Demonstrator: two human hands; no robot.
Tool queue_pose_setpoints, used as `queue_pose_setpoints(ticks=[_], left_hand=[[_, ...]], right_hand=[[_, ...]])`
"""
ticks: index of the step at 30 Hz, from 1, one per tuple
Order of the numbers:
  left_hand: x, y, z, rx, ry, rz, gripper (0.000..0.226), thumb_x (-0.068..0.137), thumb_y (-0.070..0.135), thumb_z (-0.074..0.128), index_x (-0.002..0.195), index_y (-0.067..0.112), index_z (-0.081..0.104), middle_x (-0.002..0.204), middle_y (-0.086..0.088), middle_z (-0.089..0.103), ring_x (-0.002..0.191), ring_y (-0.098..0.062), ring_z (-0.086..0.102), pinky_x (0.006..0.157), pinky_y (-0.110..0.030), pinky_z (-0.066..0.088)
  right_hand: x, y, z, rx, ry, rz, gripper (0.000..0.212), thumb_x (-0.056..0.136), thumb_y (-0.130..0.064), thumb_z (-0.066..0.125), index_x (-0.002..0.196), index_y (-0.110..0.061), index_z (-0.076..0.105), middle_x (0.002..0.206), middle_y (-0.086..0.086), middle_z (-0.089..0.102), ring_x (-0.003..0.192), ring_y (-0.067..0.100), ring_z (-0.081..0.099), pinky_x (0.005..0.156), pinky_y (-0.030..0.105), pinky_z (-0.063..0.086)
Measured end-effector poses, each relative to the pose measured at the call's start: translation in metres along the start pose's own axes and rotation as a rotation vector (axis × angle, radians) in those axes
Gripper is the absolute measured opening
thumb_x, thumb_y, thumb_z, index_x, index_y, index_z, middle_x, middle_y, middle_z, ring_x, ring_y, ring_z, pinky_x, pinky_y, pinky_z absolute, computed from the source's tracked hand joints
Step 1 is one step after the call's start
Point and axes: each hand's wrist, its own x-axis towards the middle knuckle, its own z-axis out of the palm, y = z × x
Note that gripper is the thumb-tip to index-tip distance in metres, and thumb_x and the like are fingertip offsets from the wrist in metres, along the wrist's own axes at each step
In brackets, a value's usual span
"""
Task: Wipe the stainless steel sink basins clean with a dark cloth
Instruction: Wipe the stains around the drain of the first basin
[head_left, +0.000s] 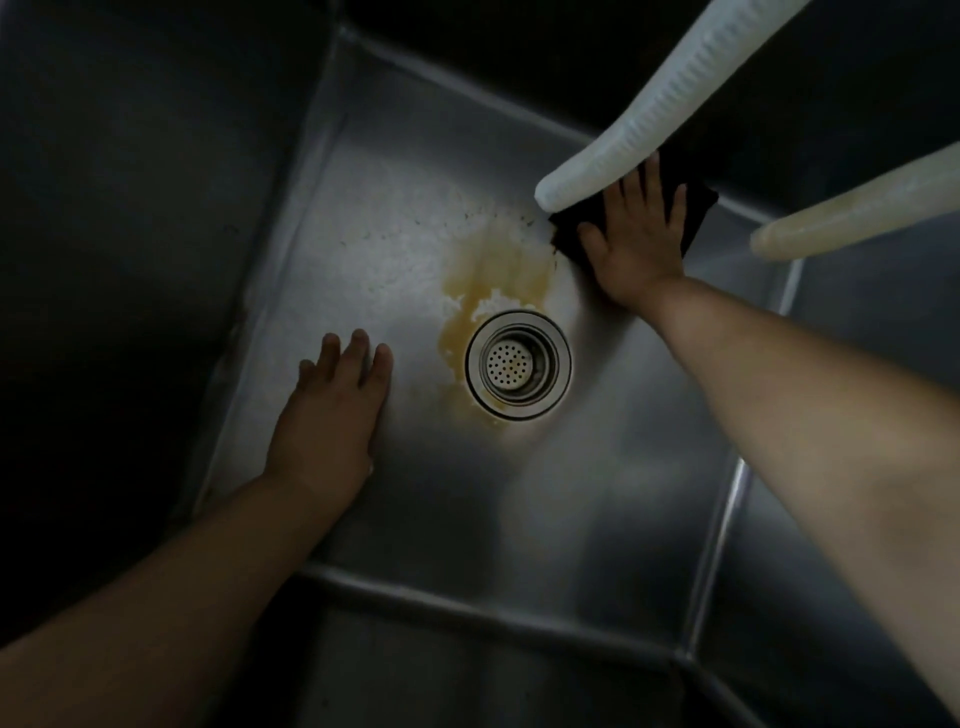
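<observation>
- The dark cloth (691, 208) lies on the basin floor at the far right corner, partly under the end of a white ribbed hose (649, 124).
- The right hand (636, 244) presses the cloth flat with fingers straight and spread; nothing is gripped.
- The left hand (332, 410) rests flat on the floor of the sink basin (597, 493), fingers straight and close together, well apart from the cloth.
- Step in hand, as judged: wiping the basin floor, with much left to do.
- A yellow-brown stain (493, 280) runs from beside the cloth to the drain strainer (517, 364); specks lie to its left.
- Next move likely calls for drawing the cloth toward the drain across the stain.
- A second hose (852, 213) hangs to the right of the cloth; both hose ends limit movement there.
- Open floor lies near and left.
</observation>
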Motion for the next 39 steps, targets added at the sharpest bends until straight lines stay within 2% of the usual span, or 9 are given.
queue_pose_setpoints(ticks=[5,13,15,18,22,27,32,36,39], left_hand=[[-0.003,-0.003,-0.004,-0.079,-0.008,-0.009,0.112,0.078,0.037,0.071,0.149,0.018,-0.013,0.157,-0.007,-0.015,0.145,-0.031,-0.007,0.117,-0.037,0.012],[-0.006,-0.005,-0.006,-0.143,-0.013,-0.010,0.111,0.079,0.036,0.071,0.148,0.020,-0.015,0.157,-0.004,-0.017,0.145,-0.028,-0.011,0.118,-0.035,0.006],[-0.005,-0.006,-0.007,-0.155,-0.010,-0.008,0.110,0.080,0.036,0.070,0.148,0.021,-0.015,0.157,-0.004,-0.018,0.145,-0.027,-0.011,0.119,-0.034,0.006],[-0.004,-0.006,-0.006,-0.166,0.007,-0.003,0.109,0.081,0.034,0.069,0.148,0.020,-0.015,0.157,-0.005,-0.018,0.145,-0.028,-0.011,0.119,-0.035,0.007],[-0.002,-0.006,-0.005,-0.158,0.003,-0.001,0.109,0.081,0.034,0.069,0.148,0.019,-0.016,0.157,-0.006,-0.019,0.145,-0.030,-0.011,0.119,-0.037,0.006],[-0.002,-0.013,-0.001,-0.213,0.019,0.017,0.111,0.079,0.036,0.070,0.148,0.022,-0.016,0.157,-0.003,-0.020,0.145,-0.027,-0.013,0.118,-0.034,0.006],[-0.002,-0.014,0.001,-0.233,0.034,0.013,0.113,0.077,0.036,0.072,0.148,0.022,-0.015,0.157,-0.003,-0.019,0.145,-0.026,-0.013,0.118,-0.034,0.005],[-0.004,-0.014,0.001,-0.259,0.048,0.009,0.112,0.078,0.036,0.071,0.149,0.024,-0.014,0.157,-0.001,-0.020,0.145,-0.024,-0.014,0.118,-0.032,0.003],[-0.002,-0.014,0.002,-0.271,0.059,0.016,0.112,0.077,0.036,0.072,0.149,0.025,-0.012,0.157,0.000,-0.020,0.145,-0.024,-0.013,0.118,-0.032,0.004]], right_hand=[[-0.023,-0.025,0.007,0.017,-0.024,0.016,0.071,0.095,-0.039,0.034,0.151,-0.013,-0.001,0.159,0.009,-0.005,0.145,0.026,-0.010,0.114,0.052,-0.007],[-0.085,-0.019,0.022,0.041,-0.140,-0.327,0.066,0.095,-0.042,0.024,0.144,-0.025,-0.016,0.155,-0.006,-0.016,0.140,0.009,-0.025,0.113,0.034,-0.020],[-0.072,-0.006,0.016,0.078,-0.099,-0.232,0.069,0.097,-0.037,0.030,0.145,-0.020,-0.017,0.156,0.000,-0.015,0.141,0.011,-0.023,0.115,0.036,-0.016],[-0.046,-0.003,0.009,0.075,0.007,0.096,0.073,0.098,-0.036,0.034,0.147,-0.003,-0.009,0.157,0.018,-0.009,0.144,0.027,-0.013,0.115,0.042,-0.012],[-0.013,-0.041,0.010,0.146,0.046,0.399,0.077,0.096,-0.045,0.030,0.148,0.000,-0.004,0.156,0.022,-0.004,0.144,0.034,-0.008,0.116,0.052,-0.007],[0.008,-0.102,0.012,0.092,0.118,0.124,0.076,0.092,-0.047,0.028,0.149,-0.002,0.004,0.157,0.019,0.003,0.145,0.034,-0.003,0.115,0.047,-0.008],[-0.036,-0.136,0.031,0.002,0.072,-0.261,0.073,0.092,-0.047,0.026,0.149,-0.005,0.010,0.157,0.015,0.007,0.146,0.028,-0.001,0.116,0.045,-0.001],[-0.048,-0.096,0.026,-0.048,-0.017,-0.607,0.069,0.093,-0.046,0.031,0.150,-0.011,0.012,0.158,0.009,0.010,0.145,0.021,0.000,0.118,0.045,0.005],[-0.026,-0.048,0.016,-0.031,-0.063,-0.530,0.069,0.093,-0.045,0.036,0.150,-0.018,0.009,0.158,0.007,0.006,0.146,0.024,0.000,0.118,0.048,0.007]])
